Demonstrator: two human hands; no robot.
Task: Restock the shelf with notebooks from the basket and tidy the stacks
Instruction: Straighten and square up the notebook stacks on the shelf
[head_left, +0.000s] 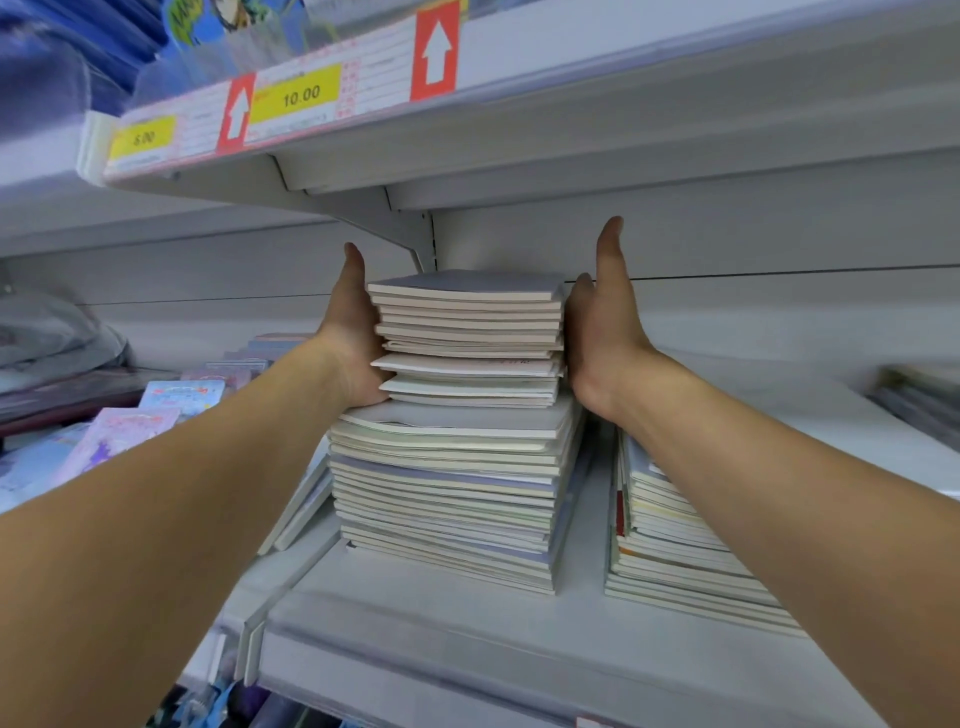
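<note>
Both hands were up at the shelf: my left hand (353, 338) pressed flat against the left side of the upper batch of notebooks (470, 338), thumb pointing up and the fingers hidden behind the pile, while my right hand (602, 343) pressed flat against the right side, thumb likewise raised, the fingers out of sight behind the covers. Neither hand curled round anything that I could see; the palms squeezed the batch between them. That smaller batch, its edges uneven and several covers jutting out to the left, sat on top of a wider stack of notebooks (447, 499) that rested on the white shelf (426, 623). Just to the right, partly covered by my right forearm, stood a second, lower stack of notebooks (670, 545), apart from the first by a narrow strip of bare shelf. A few thin notebooks (304, 506) leaned against the left side of the tall stack. Farther left lay pastel stationery packs (124, 431) in pinks and blues. Above, the edge of the upper shelf (675, 41) carried a yellow price tag (296, 93) reading 10.00, a second yellow tag (143, 137) near the left end, blurred, and two red labels with white up arrows (435, 52). At the far right, blurred, lay more stacked goods (919, 400).
</note>
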